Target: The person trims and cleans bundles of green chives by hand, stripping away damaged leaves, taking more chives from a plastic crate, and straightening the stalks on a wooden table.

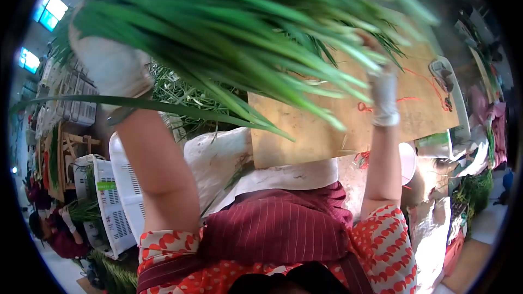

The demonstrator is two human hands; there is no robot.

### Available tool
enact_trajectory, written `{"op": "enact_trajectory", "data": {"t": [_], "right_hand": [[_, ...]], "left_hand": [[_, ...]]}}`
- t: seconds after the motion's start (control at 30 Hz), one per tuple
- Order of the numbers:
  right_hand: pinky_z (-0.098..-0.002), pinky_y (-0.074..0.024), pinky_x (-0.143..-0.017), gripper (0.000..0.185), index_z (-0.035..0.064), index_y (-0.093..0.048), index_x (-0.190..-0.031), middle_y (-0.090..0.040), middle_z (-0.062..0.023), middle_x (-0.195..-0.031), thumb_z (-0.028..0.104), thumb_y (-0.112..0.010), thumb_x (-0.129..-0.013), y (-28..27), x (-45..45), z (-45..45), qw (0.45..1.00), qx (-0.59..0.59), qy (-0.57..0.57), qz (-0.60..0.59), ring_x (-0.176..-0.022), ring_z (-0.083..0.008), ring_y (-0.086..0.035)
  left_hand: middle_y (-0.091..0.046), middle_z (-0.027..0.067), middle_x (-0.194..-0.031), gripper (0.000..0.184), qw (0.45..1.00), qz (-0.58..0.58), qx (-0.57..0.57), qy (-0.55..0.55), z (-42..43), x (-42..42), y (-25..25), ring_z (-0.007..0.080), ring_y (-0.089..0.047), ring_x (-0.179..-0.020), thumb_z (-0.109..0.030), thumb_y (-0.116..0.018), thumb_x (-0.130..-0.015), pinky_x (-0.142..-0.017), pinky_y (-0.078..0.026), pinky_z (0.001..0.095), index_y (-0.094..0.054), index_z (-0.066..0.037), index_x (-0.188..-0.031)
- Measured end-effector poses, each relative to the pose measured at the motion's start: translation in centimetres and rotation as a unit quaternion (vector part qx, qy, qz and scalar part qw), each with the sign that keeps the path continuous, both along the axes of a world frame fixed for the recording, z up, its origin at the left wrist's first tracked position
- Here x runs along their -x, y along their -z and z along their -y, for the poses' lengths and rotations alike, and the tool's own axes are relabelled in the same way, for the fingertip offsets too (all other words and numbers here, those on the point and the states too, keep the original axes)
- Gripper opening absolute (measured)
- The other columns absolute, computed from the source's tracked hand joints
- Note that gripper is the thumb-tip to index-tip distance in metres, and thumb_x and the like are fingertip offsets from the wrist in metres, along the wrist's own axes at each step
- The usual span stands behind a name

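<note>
Both arms reach forward and up. The left forearm [152,155] slants outward from a bent elbow [169,190]; the gloved left hand [109,65] is raised high, its fingertips hidden. The right forearm [381,163] stands nearly straight up, its wrist [385,117] covered by the glove's cuff. The right hand's [378,60] fingers [369,41] bend inward, slightly blurred, lower than the left's top.

Smooth and softly glossy along the leaves [207,38]. Flat wood in the board [305,136], mostly matt, with a faint sheen. Hard, smooth plastic in the slotted crate [115,196]. Woven matt cloth in the apron [272,228]; printed cloth, likewise matt, in the sleeves [381,234]. Matt and wrinkled on the gloves [111,60], perhaps fabric, though too blurred for certainty.
</note>
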State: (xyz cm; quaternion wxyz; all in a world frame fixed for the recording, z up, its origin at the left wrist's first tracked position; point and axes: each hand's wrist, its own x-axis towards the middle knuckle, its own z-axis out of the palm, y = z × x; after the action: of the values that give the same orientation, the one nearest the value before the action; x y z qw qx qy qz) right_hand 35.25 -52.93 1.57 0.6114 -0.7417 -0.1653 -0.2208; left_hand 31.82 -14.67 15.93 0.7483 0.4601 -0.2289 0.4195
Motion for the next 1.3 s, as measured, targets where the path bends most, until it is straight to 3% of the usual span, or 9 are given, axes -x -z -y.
{"op": "enact_trajectory", "data": {"t": [0.13, 0.23, 0.4, 0.63, 0.7, 0.83, 0.93, 1.1, 1.3], "right_hand": [[-0.0263, -0.0424, -0.089, 0.033, -0.0008, -0.054, -0.117, -0.061, -0.0059, -0.107, 0.016, -0.055, -0.089, -2.3, 4.6, 5.2, 0.976, -0.209, -0.064, -0.018, -0.099, -0.0128, -0.055], [-0.0246, -0.04, -0.089, 0.026, -0.0001, -0.056, -0.115, -0.061, -0.0053, -0.107, 0.011, -0.05, -0.092, -2.3, 6.2, 6.0, 0.99, -0.028, 0.137, -0.022, -0.099, -0.0113, -0.054], [-0.0252, -0.0424, -0.087, 0.024, 0.0037, -0.06, -0.112, -0.062, -0.0052, -0.104, 0.011, -0.049, -0.092, 0.1, 4.5, 4.3, 0.991, 0.099, 0.077, -0.05, -0.097, -0.0112, -0.055], [-0.034, -0.0449, -0.08, 0.029, 0.0108, -0.063, -0.11, -0.064, -0.0128, -0.101, 0.027, -0.053, -0.089, 1.0, -4.1, -6.5, 0.962, 0.215, -0.152, -0.076, -0.092, -0.0269, -0.06], [-0.0342, -0.0439, -0.084, 0.039, 0.0091, -0.064, -0.107, -0.065, -0.0158, -0.097, 0.041, -0.05, -0.089, 2.8, -7.1, -8.2, 0.827, 0.499, -0.115, -0.232, -0.095, -0.0302, -0.059], [-0.038, -0.0433, -0.083, 0.055, 0.0079, -0.066, -0.1, -0.065, -0.0178, -0.089, 0.056, -0.044, -0.086, 5.0, -5.7, -9.2, 0.822, 0.526, -0.155, -0.154, -0.093, -0.0352, -0.058], [-0.0402, -0.0394, -0.089, 0.062, 0.0042, -0.065, -0.102, -0.064, -0.0188, -0.096, 0.059, -0.042, -0.085, 3.1, -1.5, -7.6, 0.846, 0.428, -0.212, -0.237, -0.101, -0.0347, -0.055], [-0.0325, -0.0324, -0.1, 0.077, 0.0019, -0.033, -0.136, -0.049, -0.0146, -0.126, 0.037, -0.069, -0.077, 3.4, 4.3, -3.1, 0.879, 0.175, -0.351, -0.27, -0.119, -0.0217, -0.045], [-0.0285, -0.036, -0.097, 0.079, 0.0024, -0.031, -0.137, -0.05, -0.0093, -0.125, 0.014, -0.075, -0.073, 4.7, 6.6, 0.0, 0.922, 0.109, -0.186, -0.321, -0.114, -0.0153, -0.045]], "left_hand": [[-0.061, 0.0076, -0.084, 0.024, 0.989, -0.123, 0.061, 0.063, 5.3, -1.4, 6.1, 0.0186, -0.06, -0.075, -0.026, -0.044, -0.089, -0.069, -0.051, 0.0318, -0.057, -0.006, -0.093], [-0.062, 0.0039, -0.079, 0.021, 0.918, -0.263, 0.207, 0.215, 6.0, -0.9, 15.7, 0.0156, -0.06, -0.07, -0.031, -0.05, -0.085, -0.061, -0.051, 0.0294, -0.058, -0.012, -0.087], [-0.059, 0.0033, -0.079, 0.013, 0.837, -0.391, 0.32, 0.21, 3.7, 2.1, 26.3, 0.0211, -0.059, -0.074, -0.023, -0.052, -0.08, -0.07, -0.051, 0.036, -0.056, -0.011, -0.084], [-0.058, 0.0007, -0.084, 0.012, 0.835, -0.302, 0.367, 0.278, 4.7, 2.9, 23.7, 0.0206, -0.056, -0.083, -0.02, -0.052, -0.081, -0.077, -0.049, 0.0368, -0.057, -0.012, -0.089], [-0.057, -0.0011, -0.087, 0.016, 0.838, -0.264, 0.351, 0.324, 3.9, 3.0, 24.4, 0.0207, -0.056, -0.085, -0.017, -0.048, -0.084, -0.08, -0.048, 0.04, -0.055, -0.011, -0.098], [-0.056, 0.0007, -0.087, 0.015, 0.847, -0.261, 0.344, 0.309, 3.8, 3.0, 24.2, 0.0207, -0.056, -0.084, -0.019, -0.047, -0.085, -0.079, -0.048, 0.0367, -0.053, -0.01, -0.097], [-0.057, 0.0015, -0.085, 0.015, 0.84, -0.272, 0.354, 0.307, 5.1, 2.4, 22.7, 0.0223, -0.055, -0.085, -0.016, -0.052, -0.081, -0.08, -0.048, 0.0393, -0.053, -0.01, -0.095], [-0.059, 0.0041, -0.085, 0.019, 0.837, -0.321, 0.304, 0.322, 7.1, -1.6, 20.2, 0.0228, -0.057, -0.084, -0.02, -0.055, -0.079, -0.078, -0.049, 0.0397, -0.055, -0.008, -0.094], [-0.059, 0.0031, -0.089, 0.019, 0.821, -0.342, 0.233, 0.394, 12.0, -6.0, 16.8, 0.0192, -0.057, -0.089, -0.02, -0.056, -0.081, -0.081, -0.049, 0.0359, -0.056, -0.007, -0.095]]}}
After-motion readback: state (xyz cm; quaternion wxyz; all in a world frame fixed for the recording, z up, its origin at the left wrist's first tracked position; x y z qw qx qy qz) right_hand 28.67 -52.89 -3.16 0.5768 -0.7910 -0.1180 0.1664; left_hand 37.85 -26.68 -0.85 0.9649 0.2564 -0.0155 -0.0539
